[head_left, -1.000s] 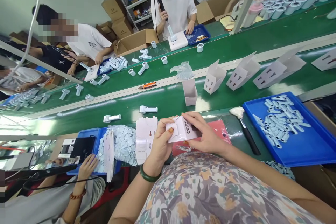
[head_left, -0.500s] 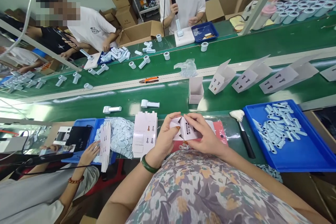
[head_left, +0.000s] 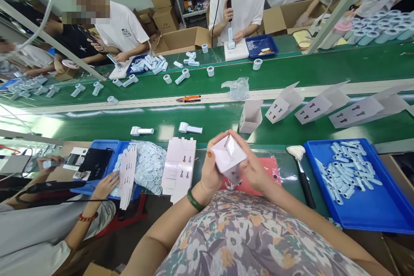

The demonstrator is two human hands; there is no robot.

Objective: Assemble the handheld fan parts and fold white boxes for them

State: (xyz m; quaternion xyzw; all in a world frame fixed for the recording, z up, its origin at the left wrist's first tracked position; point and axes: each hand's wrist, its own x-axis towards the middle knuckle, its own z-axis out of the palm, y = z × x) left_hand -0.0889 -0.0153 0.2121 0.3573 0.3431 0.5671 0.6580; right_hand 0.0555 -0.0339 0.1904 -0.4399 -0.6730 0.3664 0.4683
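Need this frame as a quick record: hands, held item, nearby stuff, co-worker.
left hand: holding white carton
right hand: holding same carton
under hands: red mat
nearby: flat carton blank, brush, blue tray of pale blue parts
co-worker: hand beside stack of flat cartons

From my remote station I'm looking into a factory packing workshop. Long green conveyor belts (head_left: 97, 127) run past rows of workers (head_left: 123, 30), with half-folded white cartons (head_left: 283, 105) and small pale-blue plastic parts (head_left: 190, 128) lying on them. Blue plastic trays (head_left: 371, 213) hold more parts, while cardboard boxes (head_left: 183, 39) and metal shelving (head_left: 186, 13) stand behind.
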